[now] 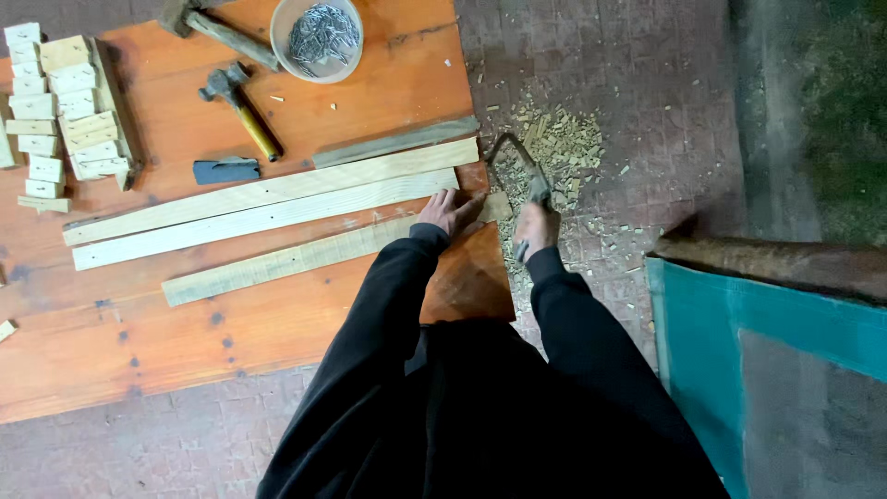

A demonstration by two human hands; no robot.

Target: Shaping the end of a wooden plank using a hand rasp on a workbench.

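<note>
My left hand (447, 212) lies flat, fingers spread, on the right end of a long pale wooden slat (277, 263) that rests on an orange wooden board (139, 323). The slat's end (497, 205) sticks out past the board's right edge. My right hand (536, 228) grips the handle of a small metal-framed saw (514, 157), whose frame stands just beyond the slat's overhanging end. Two more long slats (268, 205) lie side by side above the held one.
Sawdust and wood chips (559, 148) cover the brick floor right of the board. Several short cut blocks (65, 111) are stacked at far left. Two hammers (238, 106), a bowl of nails (317, 37) and a dark flat block (226, 170) lie on the board. A teal sheet (702, 342) is at right.
</note>
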